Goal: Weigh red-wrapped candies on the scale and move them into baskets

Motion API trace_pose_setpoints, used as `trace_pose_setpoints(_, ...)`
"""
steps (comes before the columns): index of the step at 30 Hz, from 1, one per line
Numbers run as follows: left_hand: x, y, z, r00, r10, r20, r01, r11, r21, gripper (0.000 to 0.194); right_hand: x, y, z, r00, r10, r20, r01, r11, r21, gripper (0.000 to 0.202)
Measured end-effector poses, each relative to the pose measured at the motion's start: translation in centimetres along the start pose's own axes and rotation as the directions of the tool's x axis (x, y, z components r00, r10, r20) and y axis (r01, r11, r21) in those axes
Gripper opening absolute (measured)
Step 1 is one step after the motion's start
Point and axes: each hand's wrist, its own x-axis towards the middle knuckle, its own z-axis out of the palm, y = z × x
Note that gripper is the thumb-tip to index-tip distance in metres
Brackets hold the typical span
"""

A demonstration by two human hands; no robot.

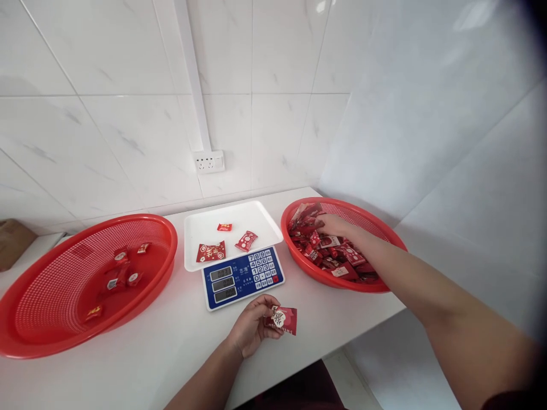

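My left hand (257, 324) is closed on a red packet (285, 320) with a white design, above the table in front of the scale. My right hand (332, 225) reaches into the right red basket (387, 239), its fingertips among many red packets (337, 256); whether they hold one is hidden. Between the baskets is a blue-panelled scale (243, 277) with a white tray (260, 215). On that tray lie a small red packet (224, 227), a spotted packet (246, 241) and a larger patterned packet (211, 251).
A large red basket (164, 228) at the left holds several small red packets (121, 274). The white table (171, 347) stands against a tiled wall with a socket (209, 162). A brown object (15, 244) is at the far left.
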Motion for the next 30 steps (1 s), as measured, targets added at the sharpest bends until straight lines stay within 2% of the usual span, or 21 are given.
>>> trace_pose_setpoints(3, -0.1, 0.0, 0.3, 1.000, -0.022, -0.001, 0.022, 1.000, 0.014, 0.022, -0.6, -0.1, -2.0, 1.000, -0.016, -0.019, 0.018, 0.994, 0.106, 0.015)
trace_pose_setpoints(7, -0.1, 0.0, 0.4, 1.000, -0.027, 0.004, 0.027, 0.999, 0.020, 0.022, -1.2, -0.6, -4.5, 0.993, 0.004, -0.122, 0.029, 0.962, 0.273, 0.021)
trace_pose_setpoints(11, -0.1, 0.0, 0.3, 1.000, -0.020, -0.002, 0.020, 1.000, 0.012, 0.023, -1.3, -2.1, -5.8, 0.987, 0.044, -0.154, 0.030, 0.895, 0.444, 0.023)
trace_pose_setpoints(16, 0.0, -0.1, 0.2, 1.000, -0.022, 0.001, 0.022, 1.000, -0.009, 0.024, -1.0, -5.5, -5.1, 0.992, 0.043, -0.119, 0.042, 0.777, 0.629, 0.020)
trace_pose_setpoints(22, 0.0, -0.1, 0.2, 1.000, -0.005, 0.010, 0.006, 0.999, -0.034, 0.024, -1.1, -10.2, -4.0, 0.997, -0.053, -0.055, 0.077, 0.662, 0.745, 0.018)
trace_pose_setpoints(26, -0.1, 0.0, 0.2, 1.000, -0.009, -0.006, 0.009, 0.999, -0.038, 0.024, -1.4, -12.9, -3.5, 0.987, -0.152, -0.057, 0.142, 0.634, 0.760, 0.020)
trace_pose_setpoints(30, -0.1, -0.1, 0.2, 1.000, -0.014, -0.006, 0.013, 0.999, -0.032, 0.024, -1.0, -14.8, -2.7, 0.971, -0.161, -0.175, 0.237, 0.672, 0.702, 0.017)
